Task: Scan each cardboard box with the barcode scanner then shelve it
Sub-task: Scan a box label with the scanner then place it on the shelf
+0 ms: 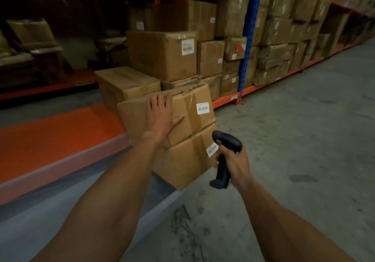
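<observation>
- Left arm reaches forward, bare forearm nearly straight; left hand [161, 115] lies flat, palm down, on the top box [182, 117], fingers straight and spread toward the box's far edge, thumb splayed out to the right.
- Right arm is bent inward; right hand [233, 161] is just right of the box stack, fingers curled round the scanner [225, 156] grip, its head aimed at the boxes.

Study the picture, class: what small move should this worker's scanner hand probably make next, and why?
Probably tilt the scanner up toward the white label on the top box. The right hand grips the scanner low, beside the bottom box, while the left hand lies flat on the top box, steadying it.
</observation>
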The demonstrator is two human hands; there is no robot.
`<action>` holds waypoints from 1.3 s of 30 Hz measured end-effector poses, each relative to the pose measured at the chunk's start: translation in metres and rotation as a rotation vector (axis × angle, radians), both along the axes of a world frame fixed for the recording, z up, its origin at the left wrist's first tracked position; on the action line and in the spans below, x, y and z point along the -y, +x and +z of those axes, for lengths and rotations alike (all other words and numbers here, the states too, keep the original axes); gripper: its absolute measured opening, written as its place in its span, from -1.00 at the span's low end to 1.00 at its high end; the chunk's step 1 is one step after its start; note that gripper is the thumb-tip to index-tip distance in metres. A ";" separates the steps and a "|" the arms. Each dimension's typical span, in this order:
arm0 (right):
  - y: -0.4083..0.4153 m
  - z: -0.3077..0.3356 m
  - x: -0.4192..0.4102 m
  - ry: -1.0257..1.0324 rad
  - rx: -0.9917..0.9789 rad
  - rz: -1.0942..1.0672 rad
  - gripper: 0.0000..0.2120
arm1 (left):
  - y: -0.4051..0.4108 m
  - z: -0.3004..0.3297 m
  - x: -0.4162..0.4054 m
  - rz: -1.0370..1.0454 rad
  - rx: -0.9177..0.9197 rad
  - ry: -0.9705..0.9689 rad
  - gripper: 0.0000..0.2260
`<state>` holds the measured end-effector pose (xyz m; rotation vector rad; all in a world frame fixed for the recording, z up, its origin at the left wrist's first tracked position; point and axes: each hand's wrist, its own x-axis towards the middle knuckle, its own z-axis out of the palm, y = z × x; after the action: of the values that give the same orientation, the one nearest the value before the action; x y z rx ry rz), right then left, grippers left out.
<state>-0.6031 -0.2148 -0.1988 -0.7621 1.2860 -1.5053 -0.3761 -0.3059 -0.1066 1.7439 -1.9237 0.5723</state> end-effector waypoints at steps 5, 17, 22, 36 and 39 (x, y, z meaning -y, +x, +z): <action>0.004 0.063 0.020 -0.113 -0.068 0.092 -0.54 | 0.000 -0.002 0.002 -0.001 0.014 0.012 -0.18; 0.002 0.082 0.057 -0.160 -0.019 0.034 -0.51 | 0.007 -0.003 0.006 -0.049 0.145 0.009 -0.29; -0.008 0.077 0.063 -0.256 -0.127 0.163 -0.73 | 0.002 0.001 0.001 -0.011 0.010 0.079 -0.28; -0.026 0.072 0.083 -0.299 -0.237 0.243 -0.81 | -0.028 -0.006 -0.003 0.175 -0.197 0.083 -0.20; -0.026 0.069 0.085 -0.303 -0.229 0.242 -0.80 | -0.027 -0.006 -0.002 0.166 -0.182 0.088 -0.20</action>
<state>-0.6294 -0.3000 -0.1297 -1.2720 1.0928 -1.4609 -0.4028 -0.3038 -0.1125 1.9518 -1.7137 0.3755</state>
